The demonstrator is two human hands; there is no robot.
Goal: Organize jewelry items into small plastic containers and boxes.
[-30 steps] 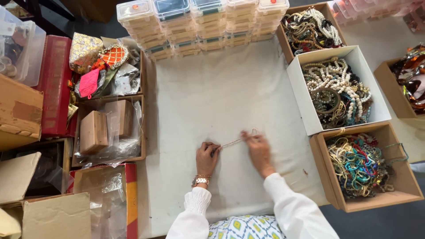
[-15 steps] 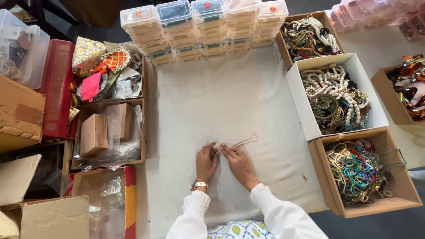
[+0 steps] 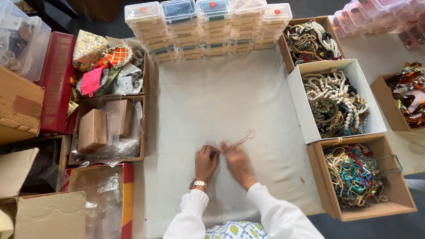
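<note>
Right hand blurred by motion; its fingers cannot be told apart. Near end of the thin chain hidden between the right hand and the left hand, so the grip cannot be told. Both sleeves cut off by the lower edge. Pink boxes at upper right and clear tub at upper left cut off. Contents of the stacked cases too small to tell.

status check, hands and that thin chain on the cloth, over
Left hand and right hand together on the white cloth, pinching near end of thin chain. Chain's loop lies free toward the bead boxes. Nothing in the way.
</note>
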